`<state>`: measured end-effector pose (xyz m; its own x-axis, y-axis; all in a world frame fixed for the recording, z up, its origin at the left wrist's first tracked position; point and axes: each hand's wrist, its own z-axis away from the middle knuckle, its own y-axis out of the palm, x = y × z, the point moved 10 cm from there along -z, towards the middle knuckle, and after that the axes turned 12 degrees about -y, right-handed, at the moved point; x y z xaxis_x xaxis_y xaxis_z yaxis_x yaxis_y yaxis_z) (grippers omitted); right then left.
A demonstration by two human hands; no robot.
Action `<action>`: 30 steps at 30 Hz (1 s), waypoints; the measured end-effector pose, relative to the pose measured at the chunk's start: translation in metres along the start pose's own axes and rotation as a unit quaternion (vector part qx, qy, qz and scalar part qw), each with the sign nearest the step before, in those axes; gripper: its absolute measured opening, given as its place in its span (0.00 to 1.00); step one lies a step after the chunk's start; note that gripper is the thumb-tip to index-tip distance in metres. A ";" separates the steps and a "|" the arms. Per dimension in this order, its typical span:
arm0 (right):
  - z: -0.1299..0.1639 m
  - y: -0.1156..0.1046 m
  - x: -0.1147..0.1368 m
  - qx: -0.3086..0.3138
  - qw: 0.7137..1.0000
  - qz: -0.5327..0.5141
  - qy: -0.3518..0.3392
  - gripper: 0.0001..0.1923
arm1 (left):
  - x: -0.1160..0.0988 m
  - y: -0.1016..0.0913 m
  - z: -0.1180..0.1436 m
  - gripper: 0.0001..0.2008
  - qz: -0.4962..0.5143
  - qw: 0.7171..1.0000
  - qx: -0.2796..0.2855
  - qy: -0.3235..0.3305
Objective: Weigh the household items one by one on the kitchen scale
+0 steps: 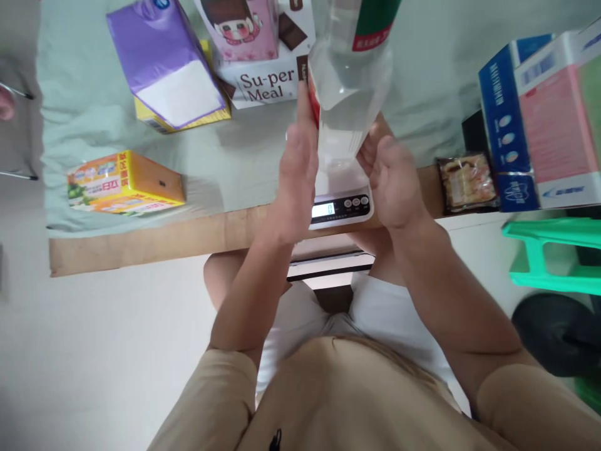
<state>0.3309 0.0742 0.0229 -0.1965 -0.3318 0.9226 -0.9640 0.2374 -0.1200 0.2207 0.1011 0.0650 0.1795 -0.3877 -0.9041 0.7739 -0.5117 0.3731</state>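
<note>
We steady the clear bottle [350,81] on the scale [340,203], left hand [295,181] and right hand [394,185] open-fingered beside it; next, letting go cleanly for a reading.

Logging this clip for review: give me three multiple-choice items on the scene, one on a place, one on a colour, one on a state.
1. Where does the clear bottle stand?
A. on the white scale
B. on the green stool
C. on the floor

2. What colour is the tilted carton at the upper left?
A. red
B. purple and white
C. black

3. How are the left hand and right hand?
A. fists
B. holding cartons
C. open beside the bottle

Answers: 1 A, its base meets the platform; 2 B, purple top with a white panel; 3 C, both palms flank it.
</note>
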 end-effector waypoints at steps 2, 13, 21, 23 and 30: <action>0.002 0.001 -0.005 0.004 1.000 -0.027 -0.004 0.36 | 0.008 -0.003 -0.001 0.31 -0.010 1.000 0.004 -0.009; 0.010 0.011 -0.002 0.001 0.996 -0.091 0.002 0.34 | 0.015 -0.017 -0.004 0.41 -0.050 0.998 0.030 0.019; 0.058 -0.069 -0.017 -0.217 0.976 0.023 -0.017 0.18 | 0.009 -0.117 0.025 0.27 -0.130 0.954 -0.200 0.182; 0.068 -0.072 -0.024 -0.223 0.974 0.039 -0.009 0.15 | 0.014 -0.124 0.032 0.29 -0.150 0.946 -0.220 0.185; 0.072 -0.073 -0.038 -0.220 0.973 0.066 -0.003 0.19 | 0.039 -0.122 0.019 0.35 -0.192 0.942 -0.247 0.124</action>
<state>0.3956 0.0035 -0.0295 -0.3154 -0.2777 0.9074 -0.7606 0.6457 -0.0668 0.1216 0.1335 -0.0116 -0.0815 -0.0242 -0.9964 0.9877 -0.1356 -0.0775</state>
